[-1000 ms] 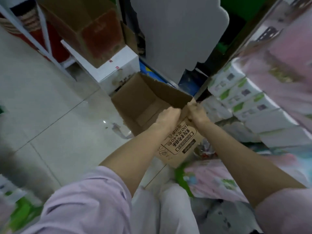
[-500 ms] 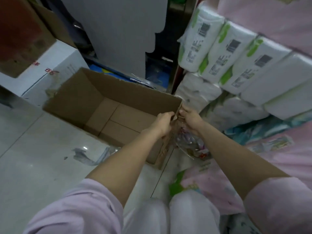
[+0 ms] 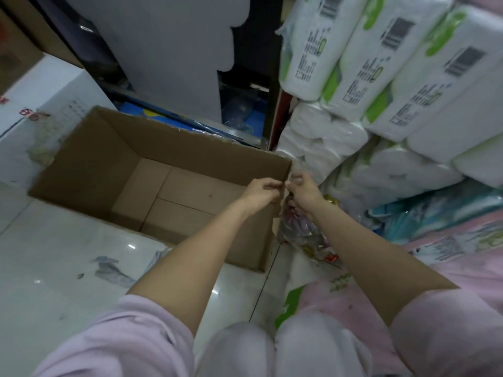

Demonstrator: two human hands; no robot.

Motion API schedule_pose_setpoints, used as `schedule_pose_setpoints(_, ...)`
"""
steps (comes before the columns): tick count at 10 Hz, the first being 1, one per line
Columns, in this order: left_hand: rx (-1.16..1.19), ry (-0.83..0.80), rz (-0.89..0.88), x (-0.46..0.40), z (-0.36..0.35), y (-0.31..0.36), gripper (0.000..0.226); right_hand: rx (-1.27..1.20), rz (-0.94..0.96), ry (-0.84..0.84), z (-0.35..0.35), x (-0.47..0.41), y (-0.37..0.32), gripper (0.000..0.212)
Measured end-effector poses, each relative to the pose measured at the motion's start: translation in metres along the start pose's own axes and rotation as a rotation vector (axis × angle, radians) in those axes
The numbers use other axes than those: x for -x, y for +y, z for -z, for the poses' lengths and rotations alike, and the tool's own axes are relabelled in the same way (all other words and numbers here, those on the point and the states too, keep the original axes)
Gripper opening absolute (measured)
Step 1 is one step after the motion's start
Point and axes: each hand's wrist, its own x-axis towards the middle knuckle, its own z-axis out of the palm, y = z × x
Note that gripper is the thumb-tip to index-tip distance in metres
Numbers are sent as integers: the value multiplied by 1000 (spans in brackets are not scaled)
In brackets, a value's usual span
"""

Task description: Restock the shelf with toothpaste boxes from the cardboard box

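1. Cardboard box [image 3: 174, 186] sits open on the tiled floor [image 3: 49, 268], its right end against the stacked tissue packs [image 3: 353, 118]; inside only bare bottom flaps show, no toothpaste boxes visible.
2. Left hand [image 3: 262, 190] is curled over the box's right end wall near the far right corner, fingers pinching the top edge from inside.
3. Right hand [image 3: 304, 190] is curled on the same edge from outside, just beside the left, fingers nearly touching; what exactly it pinches is blurred, looks like the torn cardboard edge.
4. The right end wall looks ragged and torn below the hands.
5. Step in hand, my read: box is emptied, person is tearing or collapsing it at that corner.
6. To do it well: keep both grips close to the seam, pull opposite ways along the corner, brace the box against the floor so it doesn't slide.
7. Risk: crumpled plastic wrapper [image 3: 299, 235] right beside the box may snag.
8. Shelf itself not clearly in view.
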Motion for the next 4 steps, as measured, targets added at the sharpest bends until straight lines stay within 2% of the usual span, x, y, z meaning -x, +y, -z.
schedule_pose_setpoints(1, -11, 108, 55, 12, 13, 11, 29, 65, -79, -1, 7, 18, -13, 8)
schedule_pose_setpoints(2, -33, 181, 123, 39, 35, 29, 23, 39, -137, -46, 19, 49, -32, 6)
schedule_pose_setpoints(3, 139, 172, 167, 89, 59, 68, 23, 31, -174, -106, 33, 90, -65, 8)
schedule_pose_setpoints(4, 521, 196, 233, 161, 81, 98, 22, -38, -198, -156, 52, 141, -106, 13)
